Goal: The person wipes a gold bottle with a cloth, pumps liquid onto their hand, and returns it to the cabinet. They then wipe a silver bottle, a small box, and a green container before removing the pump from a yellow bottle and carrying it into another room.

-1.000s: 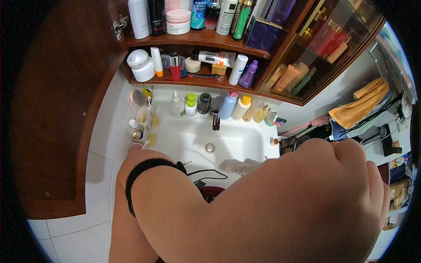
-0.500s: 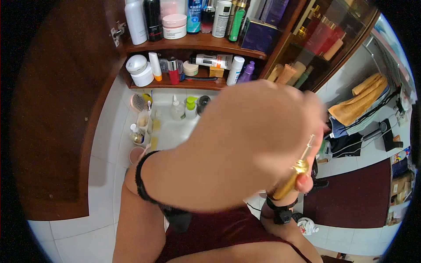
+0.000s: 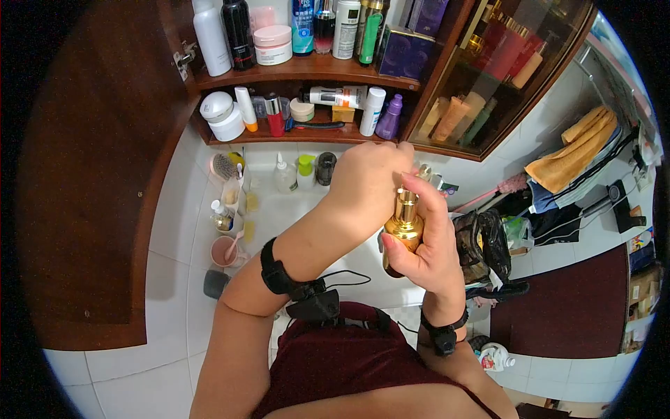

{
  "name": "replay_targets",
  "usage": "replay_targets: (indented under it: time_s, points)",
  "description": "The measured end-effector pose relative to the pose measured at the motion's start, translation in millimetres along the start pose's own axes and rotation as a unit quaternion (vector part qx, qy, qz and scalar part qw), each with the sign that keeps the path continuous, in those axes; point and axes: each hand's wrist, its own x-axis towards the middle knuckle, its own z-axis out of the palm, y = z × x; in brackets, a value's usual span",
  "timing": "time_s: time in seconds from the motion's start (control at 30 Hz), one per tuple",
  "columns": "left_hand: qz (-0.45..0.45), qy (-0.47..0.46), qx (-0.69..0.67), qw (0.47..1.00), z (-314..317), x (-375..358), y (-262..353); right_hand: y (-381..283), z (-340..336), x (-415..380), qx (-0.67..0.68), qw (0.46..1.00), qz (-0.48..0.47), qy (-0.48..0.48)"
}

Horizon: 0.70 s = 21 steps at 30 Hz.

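My right hand is wrapped round a gold pump bottle, with the thumb on its near side and the index finger curled up by its neck. The bottle stands roughly upright, and its shiny gold collar faces up. Just to its left is my left hand, with its back turned to me and its fingers bent away. Those fingers are mostly hidden. A small shiny piece shows beyond their tips, too little of it to name. Black straps with small devices circle both forearms.
A white sink lies below my arms, with a soap pump at its back. Wooden shelves of bottles and jars stand ahead. An open cabinet door is on the left. Towels hang on the right.
My left arm has come down from close to the camera, and its hand is now beside the bottle. My right hand has moved left with the bottle, which is more upright.
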Motion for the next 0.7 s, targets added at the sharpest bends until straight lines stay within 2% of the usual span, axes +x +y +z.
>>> replay_targets:
  time_s: [0.13, 0.2, 0.3, 0.37, 0.47, 0.5, 0.6, 0.7]
  points:
    - [0.004, -0.027, -0.003, 1.000, 6, -3, -4, 1, -3, 1, -0.103, 0.995, -0.013, 0.008]
    - [-0.004, -0.033, -0.009, 0.999, 8, -5, -4, 4, -3, -1, -0.099, 0.995, 0.004, -0.003]
    - [-0.026, -0.055, -0.013, 0.998, 8, -7, -2, 2, -1, -3, 0.039, 0.996, 0.085, 0.008]
    - [-0.031, -0.085, 0.029, 0.995, 7, -4, 4, 6, -1, -8, 0.146, 0.984, 0.085, 0.047]
    - [-0.034, -0.074, 0.017, 0.997, -5, -3, 17, 6, -4, -15, 0.291, 0.949, 0.077, 0.091]
    - [-0.005, -0.054, 0.015, 0.998, -12, -3, 23, 5, -8, -17, 0.332, 0.937, 0.071, 0.082]
    - [0.078, -0.030, -0.041, 0.996, -46, 1, 54, -7, -6, -19, 0.433, 0.879, 0.048, 0.192]
    - [0.163, -0.052, -0.070, 0.983, -83, 8, 92, -16, -19, -27, 0.475, 0.858, 0.084, 0.178]
